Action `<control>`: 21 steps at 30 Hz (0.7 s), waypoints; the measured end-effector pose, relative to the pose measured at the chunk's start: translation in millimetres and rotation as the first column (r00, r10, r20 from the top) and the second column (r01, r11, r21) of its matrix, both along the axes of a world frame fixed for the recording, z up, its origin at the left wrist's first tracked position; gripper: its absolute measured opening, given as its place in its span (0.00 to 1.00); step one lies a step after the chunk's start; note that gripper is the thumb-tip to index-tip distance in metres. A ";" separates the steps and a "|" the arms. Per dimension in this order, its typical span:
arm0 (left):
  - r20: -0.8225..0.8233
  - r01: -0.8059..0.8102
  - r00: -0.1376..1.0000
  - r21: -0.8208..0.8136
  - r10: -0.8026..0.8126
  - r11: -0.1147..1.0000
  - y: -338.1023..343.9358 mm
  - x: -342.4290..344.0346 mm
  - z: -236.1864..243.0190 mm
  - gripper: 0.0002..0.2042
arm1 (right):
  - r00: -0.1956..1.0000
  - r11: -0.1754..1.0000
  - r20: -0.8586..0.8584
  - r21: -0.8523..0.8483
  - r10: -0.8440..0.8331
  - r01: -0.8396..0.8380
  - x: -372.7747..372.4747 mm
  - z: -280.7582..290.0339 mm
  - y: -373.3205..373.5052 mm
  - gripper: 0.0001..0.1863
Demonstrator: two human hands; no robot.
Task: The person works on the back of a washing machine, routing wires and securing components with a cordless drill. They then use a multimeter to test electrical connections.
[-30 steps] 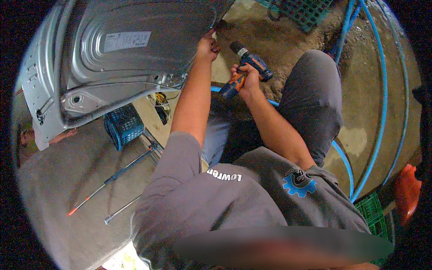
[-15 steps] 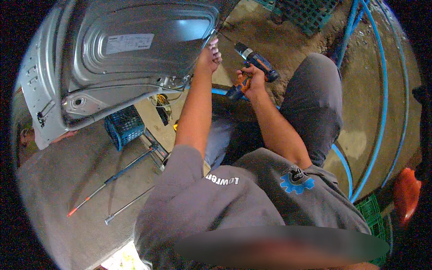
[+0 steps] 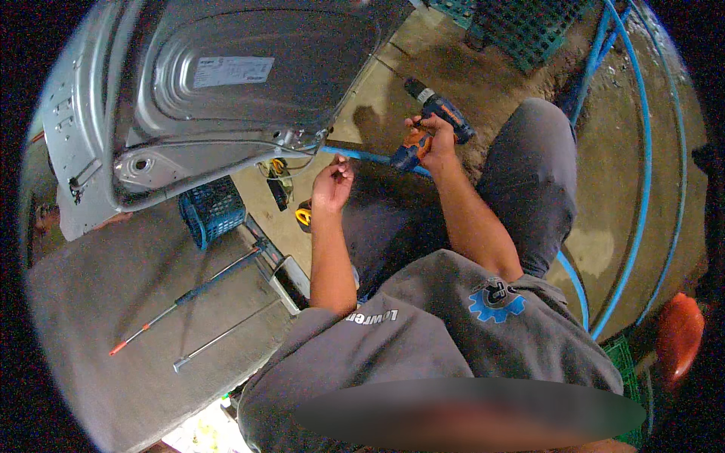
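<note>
My right hand [image 3: 438,142] is wrapped round the handle of an orange and dark blue cordless drill [image 3: 447,115]. A long thin bit [image 3: 387,66] runs from its chuck to the edge of a large silver-grey vehicle panel [image 3: 294,94]; whether it touches cannot be made out. Apart from the panel, my left hand [image 3: 334,186] is raised below its lower right corner, fingers curled in and pinched together. Anything between those fingertips is too small or hidden to see. The panel carries a white label [image 3: 234,72], and a thin cable loops at its lower corner.
A blue plastic basket [image 3: 211,211] and two long-handled tools [image 3: 215,283] lie left on a grey surface [image 3: 98,302]. Yellow-black items [image 3: 303,217] sit under my left hand. Blue hoses [image 3: 643,151] cross the floor at right; a green crate [image 3: 521,30] lies far off, something orange [image 3: 680,332] lower right.
My left hand has come away from the panel's edge, down toward me. The drill, still in my right hand, has shifted slightly right and down in view.
</note>
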State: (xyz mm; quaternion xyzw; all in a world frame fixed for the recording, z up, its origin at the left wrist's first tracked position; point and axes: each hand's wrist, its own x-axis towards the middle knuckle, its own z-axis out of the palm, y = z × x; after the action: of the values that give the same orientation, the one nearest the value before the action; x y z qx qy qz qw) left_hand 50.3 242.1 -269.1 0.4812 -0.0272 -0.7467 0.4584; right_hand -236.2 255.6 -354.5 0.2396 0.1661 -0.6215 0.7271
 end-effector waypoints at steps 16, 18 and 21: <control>-0.014 -0.056 0.998 -0.126 0.054 0.991 -6.3 -47.7 39.4 0.11 | 0.982 0.992 -0.141 0.005 -0.123 0.125 11.5 24.5 1.4 0.17; 0.096 -0.055 0.993 -0.183 0.073 0.982 -9.9 -56.2 51.3 0.12 | 0.987 0.997 -0.144 0.034 -0.066 0.072 6.8 29.6 6.6 0.17; 0.205 0.070 0.979 -0.324 -0.002 0.943 -15.9 -67.0 73.4 0.13 | 0.958 0.969 -0.207 0.105 -0.198 0.223 7.4 48.3 9.8 0.15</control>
State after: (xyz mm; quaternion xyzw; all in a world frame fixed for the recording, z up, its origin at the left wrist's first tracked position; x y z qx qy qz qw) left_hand -16.7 226.2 -195.7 0.4706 -0.2069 -0.6873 0.5132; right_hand -228.9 265.3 -306.2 0.2399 0.2492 -0.7039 0.6204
